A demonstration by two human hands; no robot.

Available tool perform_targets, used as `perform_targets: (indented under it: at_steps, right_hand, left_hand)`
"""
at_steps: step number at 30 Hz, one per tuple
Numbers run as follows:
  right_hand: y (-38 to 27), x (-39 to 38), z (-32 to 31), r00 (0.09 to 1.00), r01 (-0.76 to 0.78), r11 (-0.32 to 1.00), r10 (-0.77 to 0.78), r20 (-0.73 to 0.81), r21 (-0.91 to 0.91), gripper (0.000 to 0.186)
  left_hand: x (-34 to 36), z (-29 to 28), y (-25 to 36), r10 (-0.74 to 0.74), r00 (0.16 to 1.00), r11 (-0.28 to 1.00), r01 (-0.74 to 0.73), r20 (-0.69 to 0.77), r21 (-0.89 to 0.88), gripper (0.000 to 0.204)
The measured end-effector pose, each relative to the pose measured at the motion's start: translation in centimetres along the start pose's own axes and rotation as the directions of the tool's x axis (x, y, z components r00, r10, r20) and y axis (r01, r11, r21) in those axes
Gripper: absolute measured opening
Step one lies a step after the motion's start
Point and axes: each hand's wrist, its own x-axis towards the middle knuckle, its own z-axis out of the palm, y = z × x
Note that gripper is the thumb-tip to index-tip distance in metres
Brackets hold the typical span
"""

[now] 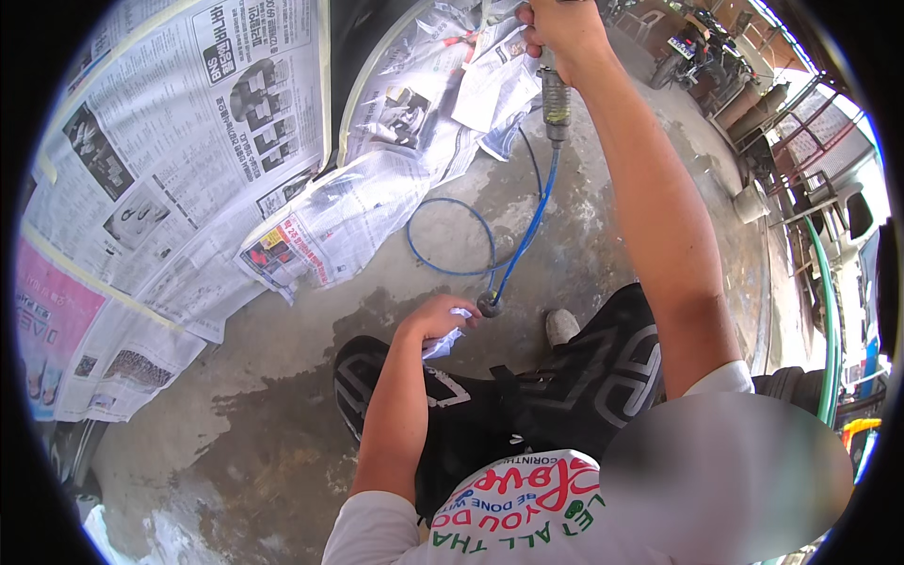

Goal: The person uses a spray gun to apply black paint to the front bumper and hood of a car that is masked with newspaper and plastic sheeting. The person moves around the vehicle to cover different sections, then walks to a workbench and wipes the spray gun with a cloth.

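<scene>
My right hand (567, 36) is raised at the top edge, wrapped round the grip of an air-hose tool whose upper part is cut off by the frame. Below the fist hangs the tool's ribbed, see-through cylinder (556, 102), yellowish inside. A blue air hose (533, 226) runs down from it and loops over the floor. Low in the middle, my left hand (439, 318) is closed on a crumpled white cloth or paper (443, 345). Beside its fingertips is a dark round hose coupling (490, 303); whether they touch I cannot tell.
Taped newspaper sheets (202, 179) cover large panels at the left, with more newspaper and plastic film (405, 122) at top centre. The concrete floor (282, 348) has dark damp patches. Motorcycles (702, 47), a pale bucket (750, 202) and a green hose (829, 311) are at the right.
</scene>
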Motion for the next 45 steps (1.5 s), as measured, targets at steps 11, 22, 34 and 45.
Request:
perform_targets:
  at_steps: [11,22,34,45]
  right_hand:
    - [-0.4,0.7,2.0,0.999,-0.025,0.999,0.024,0.036,0.021,0.025]
    - [-4.2,-9.7,1.5,0.954,-0.163,0.965,0.100,0.284,0.207,0.048]
    - [-4.9,-8.9,0.4,0.962,-0.166,0.955,0.102,0.254,0.245,0.051]
    - [-6.3,-6.7,4.6,0.919,-0.037,0.923,-0.119,0.376,0.383,0.044]
  left_hand:
    - [-1.0,-1.2,4.3,0.033,0.828,0.991,-0.098,-0.560,-0.087,0.030]
    - [-5.6,-6.8,27.1,0.437,0.417,0.755,-0.652,-0.797,0.073,0.024]
    - [-3.1,-6.1,27.9,0.461,0.431,0.714,-0.699,-0.776,0.036,0.033]
    - [0.3,-6.7,10.9,0.097,0.803,0.943,-0.264,-0.588,-0.205,0.030]
